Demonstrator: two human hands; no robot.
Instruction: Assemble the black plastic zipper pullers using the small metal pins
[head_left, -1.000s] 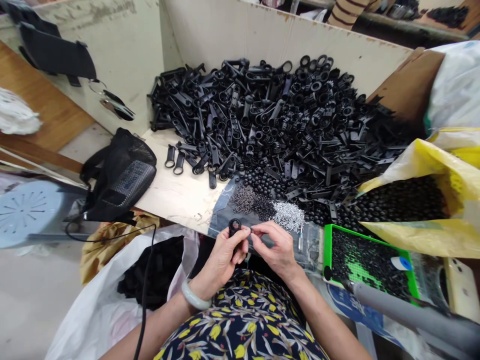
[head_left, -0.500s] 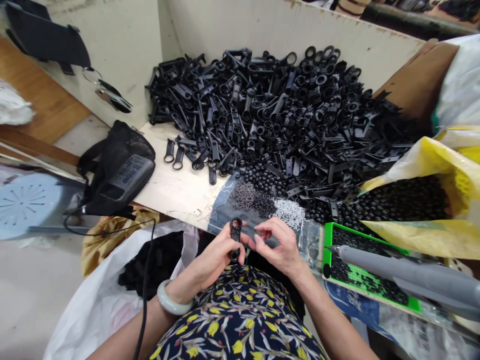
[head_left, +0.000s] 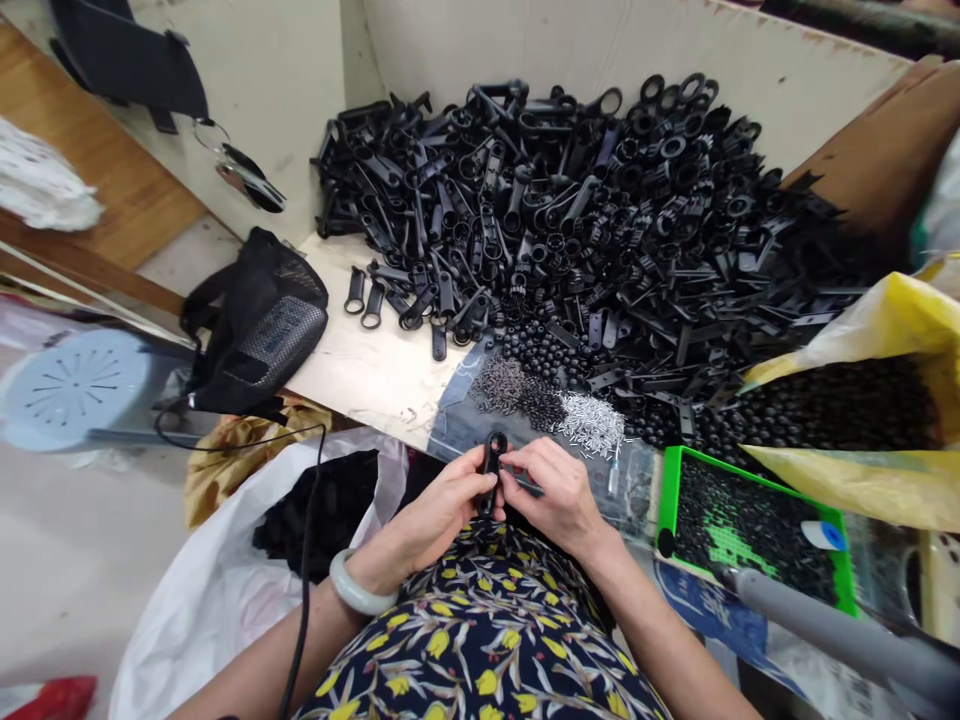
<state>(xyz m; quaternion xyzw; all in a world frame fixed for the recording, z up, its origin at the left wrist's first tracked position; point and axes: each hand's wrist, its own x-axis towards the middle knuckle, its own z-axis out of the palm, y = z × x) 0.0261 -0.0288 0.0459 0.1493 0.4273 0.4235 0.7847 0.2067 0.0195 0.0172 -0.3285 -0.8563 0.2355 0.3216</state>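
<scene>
A long black plastic part with a ring-shaped end stands upright in front of my lap. My left hand is closed around it, thumb across its front. My right hand touches the part's right side near the ring, its thumb and forefinger pinched together; whatever sits between those fingertips is too small to make out. Just beyond my hands lie a pile of silver pins, a heap of small dark brown pieces and many black balls.
A large heap of black plastic parts covers the bench. A green tray of small black pieces and a grey rod-like tool are at right, below a yellow bag. A black mesh bag sits left, above a white sack.
My right hand has moved in from the right and now meets the black part, which is turned slightly. The view has shifted a little, and the grey tool appears lower.
</scene>
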